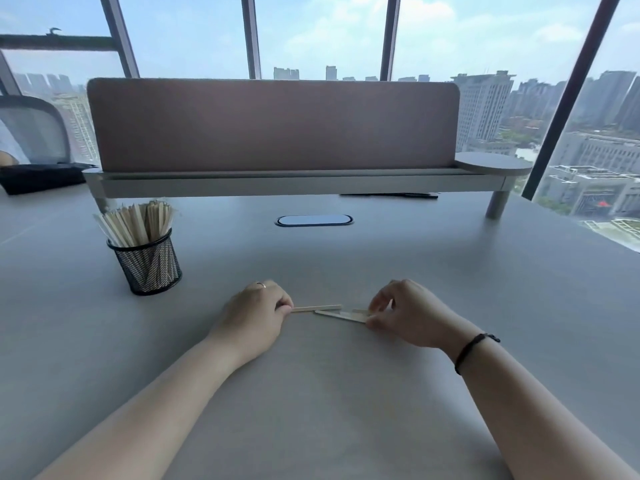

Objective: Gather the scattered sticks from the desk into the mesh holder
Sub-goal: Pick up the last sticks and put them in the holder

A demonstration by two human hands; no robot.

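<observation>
A black mesh holder point(149, 265) stands at the left of the grey desk point(346, 393), filled with several pale wooden sticks point(138, 220) fanning out of its top. Flat on the desk in the middle lie a few wooden sticks point(329, 311). My left hand point(254, 315) pinches the left end of one stick with curled fingers. My right hand point(405, 313) pinches the right ends of the other sticks against the desk. Both hands are to the right of and nearer me than the holder.
A pink divider panel point(273, 124) on a raised grey shelf point(294, 181) spans the back of the desk. An oval cable port point(313, 220) sits below it. A dark bag point(38, 178) and a mesh chair point(33, 131) are at far left. Windows lie behind.
</observation>
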